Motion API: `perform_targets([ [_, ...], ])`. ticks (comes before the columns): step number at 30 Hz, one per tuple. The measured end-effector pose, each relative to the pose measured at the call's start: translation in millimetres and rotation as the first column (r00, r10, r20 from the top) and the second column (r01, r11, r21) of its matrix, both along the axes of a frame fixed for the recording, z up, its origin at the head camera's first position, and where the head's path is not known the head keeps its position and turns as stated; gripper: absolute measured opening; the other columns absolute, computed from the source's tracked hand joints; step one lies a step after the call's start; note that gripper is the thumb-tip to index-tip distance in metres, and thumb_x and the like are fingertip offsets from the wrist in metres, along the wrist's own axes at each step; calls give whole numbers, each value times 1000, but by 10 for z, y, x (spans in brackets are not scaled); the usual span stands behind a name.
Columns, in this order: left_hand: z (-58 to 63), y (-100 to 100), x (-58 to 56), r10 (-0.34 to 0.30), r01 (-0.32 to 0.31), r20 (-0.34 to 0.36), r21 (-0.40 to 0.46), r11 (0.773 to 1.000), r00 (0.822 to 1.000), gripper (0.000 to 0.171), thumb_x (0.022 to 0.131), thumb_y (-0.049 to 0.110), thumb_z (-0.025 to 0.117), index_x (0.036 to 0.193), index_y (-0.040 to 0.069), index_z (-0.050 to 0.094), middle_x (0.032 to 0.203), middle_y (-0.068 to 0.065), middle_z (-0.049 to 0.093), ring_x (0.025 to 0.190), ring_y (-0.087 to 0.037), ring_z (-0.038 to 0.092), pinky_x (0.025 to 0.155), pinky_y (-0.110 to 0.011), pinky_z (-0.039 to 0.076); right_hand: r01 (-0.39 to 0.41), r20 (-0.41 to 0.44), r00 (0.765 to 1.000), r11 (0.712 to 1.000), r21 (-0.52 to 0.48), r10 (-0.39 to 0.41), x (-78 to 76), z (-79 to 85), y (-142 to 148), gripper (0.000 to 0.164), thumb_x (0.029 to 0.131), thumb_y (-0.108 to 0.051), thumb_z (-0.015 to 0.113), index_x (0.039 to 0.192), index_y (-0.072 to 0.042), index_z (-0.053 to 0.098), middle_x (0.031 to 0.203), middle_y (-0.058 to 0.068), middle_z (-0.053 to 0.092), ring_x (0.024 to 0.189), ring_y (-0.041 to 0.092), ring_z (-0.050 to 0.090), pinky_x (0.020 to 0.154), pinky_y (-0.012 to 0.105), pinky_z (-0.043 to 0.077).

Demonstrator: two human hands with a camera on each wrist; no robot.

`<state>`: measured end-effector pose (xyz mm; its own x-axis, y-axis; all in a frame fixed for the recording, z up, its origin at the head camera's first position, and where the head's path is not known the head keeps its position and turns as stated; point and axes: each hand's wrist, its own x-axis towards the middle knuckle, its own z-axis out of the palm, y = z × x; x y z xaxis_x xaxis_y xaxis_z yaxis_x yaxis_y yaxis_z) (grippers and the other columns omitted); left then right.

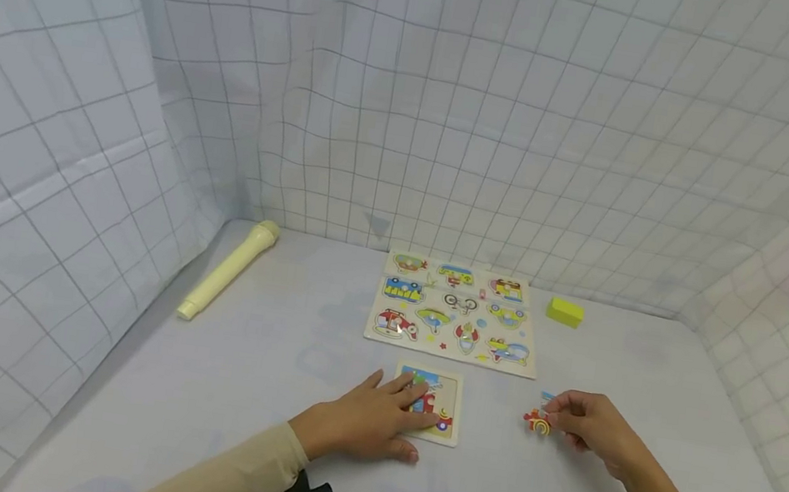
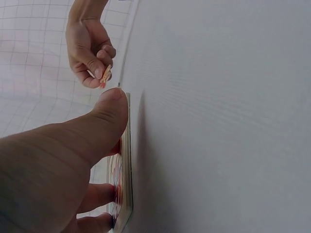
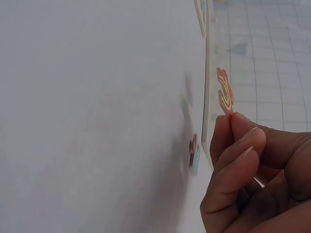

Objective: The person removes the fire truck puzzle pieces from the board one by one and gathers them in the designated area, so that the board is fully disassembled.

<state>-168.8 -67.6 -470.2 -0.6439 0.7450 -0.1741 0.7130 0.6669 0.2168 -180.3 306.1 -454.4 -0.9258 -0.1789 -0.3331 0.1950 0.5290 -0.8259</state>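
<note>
My left hand [image 1: 373, 424] lies with its fingers spread on a small wooden puzzle board [image 1: 450, 386] that has a pale frame and colourful pieces in part of its recess. Its fingertips press on the pieces, while the thumb [image 2: 111, 109] sits by the near edge. To the right, my right hand [image 1: 595, 432] pinches a red and yellow puzzle piece [image 3: 226, 92] between thumb and fingertips, held above the table. A small light-blue puzzle piece [image 3: 195, 155] lies on the table beneath it, partly hidden by the hand in the head view.
Behind the small board lies a large puzzle board [image 1: 433, 295] with vehicle pictures. A yellow block [image 1: 564, 312] is at its right. Far left rests a cream microphone-shaped object [image 1: 228, 271]. Grid-patterned white curtains [image 1: 495, 126] enclose the table at the back and sides.
</note>
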Motion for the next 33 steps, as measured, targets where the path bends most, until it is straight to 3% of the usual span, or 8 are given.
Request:
perform_targets([
  [6,-8,-30,-11,1,-1,12,-6,1000,1000,61,97,64,54,154,45,42,168,-1,27,156,-30,22,119,-65,22,-7,-1,1000,999,37,7,7,-46,171,17,96,-11,67,107,1,67,79,2,58,62,11,49,56,24,44],
  [18,14,-26,-34,-28,28,1,-10,1000,1000,63,97,63,52,156,42,40,168,-3,26,156,-30,21,119,-65,23,-26,-35,999,990,135,31,-41,-27,167,9,94,-5,66,101,-3,69,79,3,58,65,14,50,55,24,42],
  [27,-21,-5,-18,-2,3,37,-11,1000,999,63,96,64,54,155,45,40,169,-1,25,156,-31,19,120,-65,20,-28,-58,997,979,203,41,6,-38,176,6,93,-8,69,97,-4,70,76,3,57,64,15,50,55,25,43],
  [33,-12,1,-24,-14,15,34,-19,1000,999,64,96,63,54,155,43,41,169,-1,25,156,-31,19,119,-65,21,-9,-90,996,984,178,25,-12,-17,166,13,95,-11,67,104,-2,70,76,3,58,66,16,52,56,26,45],
])
